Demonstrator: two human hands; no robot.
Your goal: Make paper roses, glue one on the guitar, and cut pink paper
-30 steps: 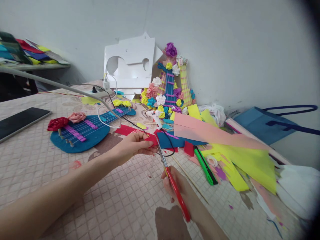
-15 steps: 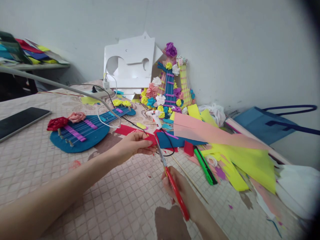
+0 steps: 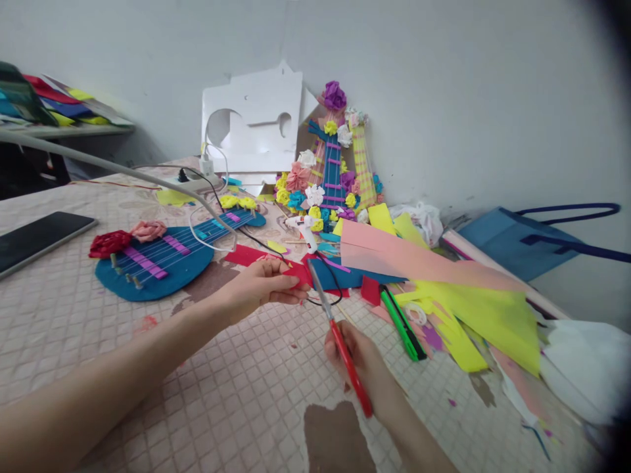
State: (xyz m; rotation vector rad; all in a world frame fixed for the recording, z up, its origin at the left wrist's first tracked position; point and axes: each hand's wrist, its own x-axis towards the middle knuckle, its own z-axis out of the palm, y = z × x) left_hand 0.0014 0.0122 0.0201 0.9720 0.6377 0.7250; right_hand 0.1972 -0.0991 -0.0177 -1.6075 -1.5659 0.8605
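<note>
Pinched between the fingers of my left hand (image 3: 269,282) is a small piece of red paper (image 3: 302,273). My right hand (image 3: 357,351) grips the scissors (image 3: 349,368) by their red handles. Their metal blades point up and away, with the tips at the right edge of the red piece; whether the blades are apart is hard to see. Behind my left hand lies a red strip (image 3: 241,255). A white glue gun (image 3: 304,231) stands just beyond the red piece, its black cord looping past my fingers. Left of it lies a blue paper guitar (image 3: 152,263) with flowers and purple bars.
A green box cutter (image 3: 401,322) lies right of the scissors, beside yellow sheets (image 3: 473,315) and a pink sheet (image 3: 394,253). Flower-covered guitars (image 3: 332,164) lean at the wall. A phone (image 3: 44,240) rests at left; a white cable (image 3: 123,167) crosses above the table.
The scissors have shifted slightly up and their blades now stand a little clear of my left fingers. My left hand has hardly moved. The whole view has drifted slightly.
</note>
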